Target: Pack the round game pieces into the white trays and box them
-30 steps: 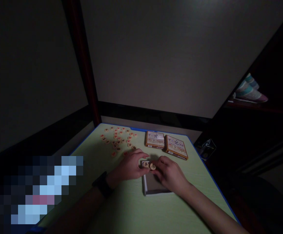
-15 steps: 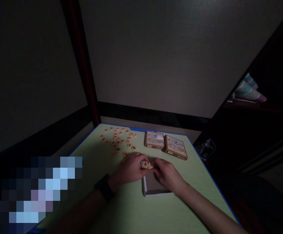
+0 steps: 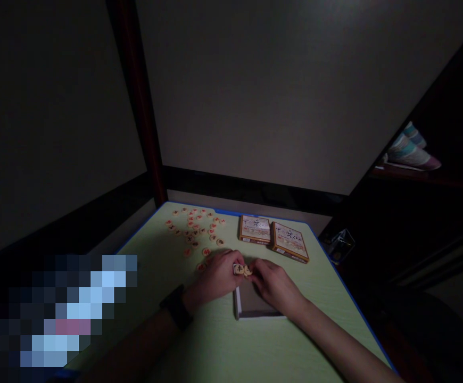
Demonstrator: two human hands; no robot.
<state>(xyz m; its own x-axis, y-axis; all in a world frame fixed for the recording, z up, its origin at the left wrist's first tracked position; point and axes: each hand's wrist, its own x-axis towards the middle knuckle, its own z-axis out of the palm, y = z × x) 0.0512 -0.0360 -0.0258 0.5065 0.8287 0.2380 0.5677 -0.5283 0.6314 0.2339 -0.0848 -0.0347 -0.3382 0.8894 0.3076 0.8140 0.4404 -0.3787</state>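
A shallow open box [image 3: 255, 300] with a brown inside and pale rim lies on the table in front of me. At its far left corner are two round Chinese chess pieces, a left piece [image 3: 238, 269] with a black character and a right piece [image 3: 248, 270]. My left hand [image 3: 222, 272], a dark band on its wrist, curls its fingers against the left piece at that corner. With closed fingertips my right hand [image 3: 276, 284] pinches the right piece and covers part of the box. Loose chess pieces [image 3: 206, 252] with red characters lie just beyond my left hand.
Many more red and black chess pieces [image 3: 193, 232] are scattered over the far left of the green table [image 3: 295, 346]. Two printed boxes [image 3: 254, 229] lie side by side at the back right. A wall [image 3: 247, 106] rises behind the table. Striped fabric [image 3: 411, 149] sits on a shelf.
The view has shifted slightly, so everything appears a little further right. Both hands stay at the box corner with the two pieces, with only slight finger movement.
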